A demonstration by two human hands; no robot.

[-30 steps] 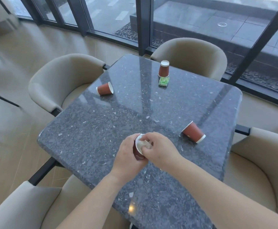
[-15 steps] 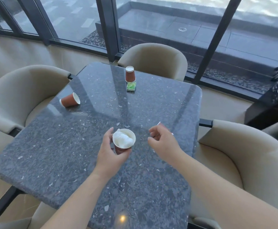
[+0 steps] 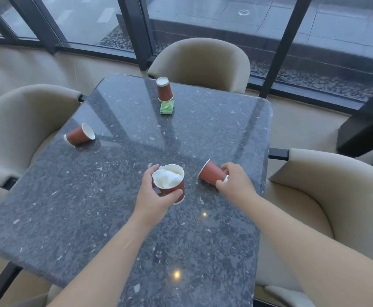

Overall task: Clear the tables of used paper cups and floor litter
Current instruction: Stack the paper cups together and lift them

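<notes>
— How many cups do you count from where you're standing?

— Four, all red-brown paper ones on the dark speckled table [image 3: 92,207]. The left hand [image 3: 153,197] has its fingers curled round the upright cup [image 3: 171,187] at the middle of the frame, which is stuffed with crumpled white tissue [image 3: 166,177]. Just right of it, the right hand [image 3: 236,181] grips the base end of a tipped cup [image 3: 211,173], mouth pointing left.

— And the other two?

— A cup on its side [image 3: 79,135] at the left edge of the table, and an upside-down cup [image 3: 164,89] at the far edge, upper middle of the frame.

— Anything else up there?

— One small green packet [image 3: 167,107], touching that upside-down cup on its near side (I can't read it).

— What's around the table?

— Beige tub chairs, one on each side: one at top [image 3: 203,60], one left [image 3: 15,120], one right [image 3: 336,196], and a corner of a fourth [image 3: 35,300] at the bottom left. Dark window frames [image 3: 134,29] stand behind.
</notes>
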